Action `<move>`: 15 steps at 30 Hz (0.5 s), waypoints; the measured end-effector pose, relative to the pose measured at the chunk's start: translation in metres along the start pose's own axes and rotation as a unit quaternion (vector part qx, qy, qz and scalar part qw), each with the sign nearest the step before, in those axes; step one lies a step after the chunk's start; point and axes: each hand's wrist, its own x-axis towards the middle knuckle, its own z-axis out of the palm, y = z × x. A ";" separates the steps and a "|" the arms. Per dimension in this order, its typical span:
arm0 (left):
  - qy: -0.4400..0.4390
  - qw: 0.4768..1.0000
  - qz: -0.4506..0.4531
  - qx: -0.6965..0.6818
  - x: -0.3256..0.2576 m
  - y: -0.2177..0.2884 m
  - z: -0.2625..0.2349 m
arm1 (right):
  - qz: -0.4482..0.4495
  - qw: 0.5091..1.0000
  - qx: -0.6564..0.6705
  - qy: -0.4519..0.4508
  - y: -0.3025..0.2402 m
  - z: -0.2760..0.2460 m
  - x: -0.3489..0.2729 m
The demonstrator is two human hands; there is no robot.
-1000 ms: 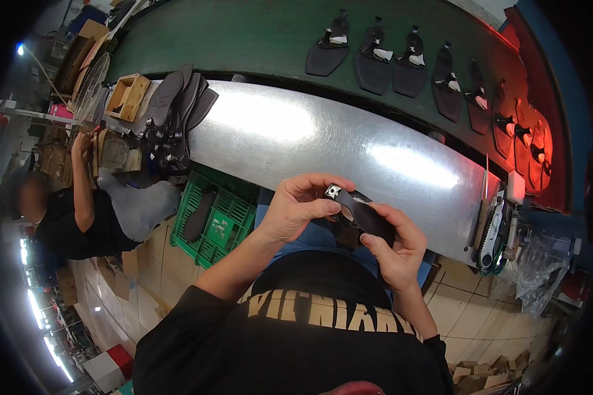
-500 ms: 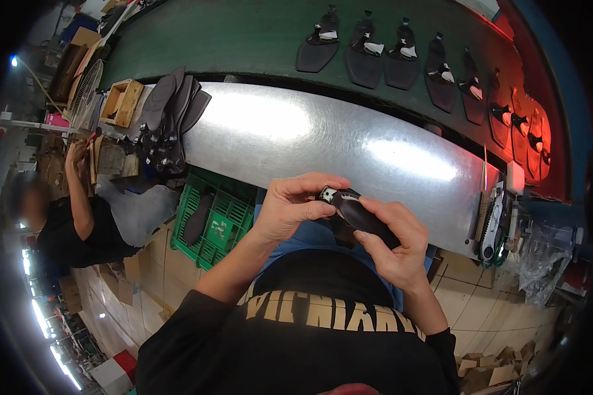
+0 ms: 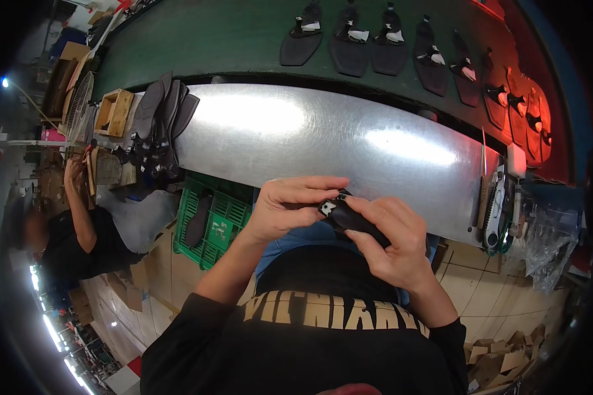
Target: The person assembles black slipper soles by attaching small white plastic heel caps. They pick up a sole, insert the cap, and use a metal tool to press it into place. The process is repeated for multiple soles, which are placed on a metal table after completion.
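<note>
Above my lap, at the near edge of the metal bench, both hands hold a black sandal [image 3: 358, 218] with a small whitish patch at its left end. My right hand [image 3: 396, 242] is closed round the sandal's body, thumb beneath and fingers on top. My left hand [image 3: 288, 205] grips the left end, its fingers stretched along the top and closed against the thumb side. The fingers hide part of the sandal. Several black soles with straps [image 3: 159, 125] lie piled at the bench's left end.
A shiny metal bench [image 3: 263, 141] lies ahead. Beyond it, a green belt [image 3: 197, 39] carries a row of black sandals [image 3: 349, 43]. A green crate [image 3: 234, 220] with a dark sole stands below left. A utility knife [image 3: 494, 210] is at right. A person [image 3: 79, 227] works at left.
My left fingers have straightened and shifted over the sandal's end. The sandal has turned slightly in my hands. The whole view has shifted a little.
</note>
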 end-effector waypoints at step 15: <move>0.024 0.993 -0.033 0.112 0.000 0.006 0.015 | 0.017 0.999 -0.038 -0.023 0.002 0.005 -0.008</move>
